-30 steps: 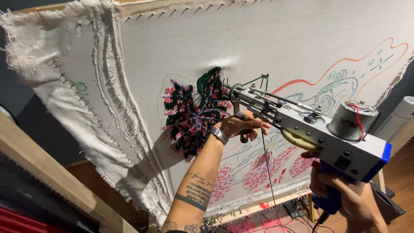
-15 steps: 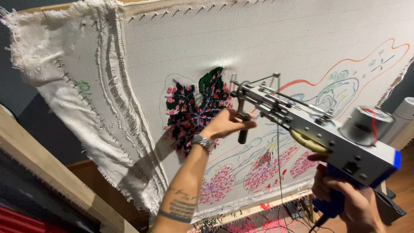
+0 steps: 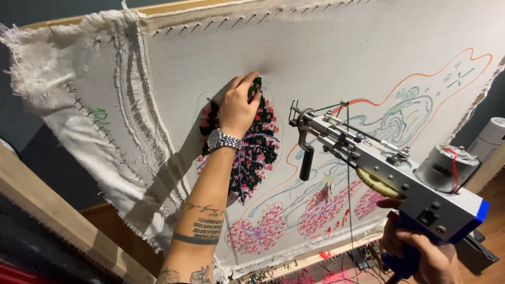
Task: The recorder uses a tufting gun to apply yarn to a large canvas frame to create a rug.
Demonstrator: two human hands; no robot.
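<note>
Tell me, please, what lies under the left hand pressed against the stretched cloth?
The left hand lies flat on a tufted patch of dark green and pink yarn on the white backing cloth. The patch spreads out below the wrist; the part beneath palm and fingers is covered.

Left hand (image 3: pixel 238 105) flat on the tufted patch (image 3: pixel 247 158) of the cloth (image 3: pixel 336 47); tufting gun (image 3: pixel 389 173) near right, in the right hand (image 3: pixel 421 252).

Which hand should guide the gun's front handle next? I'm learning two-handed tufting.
Probably the left. The left hand lies flat on the tufted patch, free and near the black front handle. The right hand is already closed on the gun by its blue rear grip.
</note>
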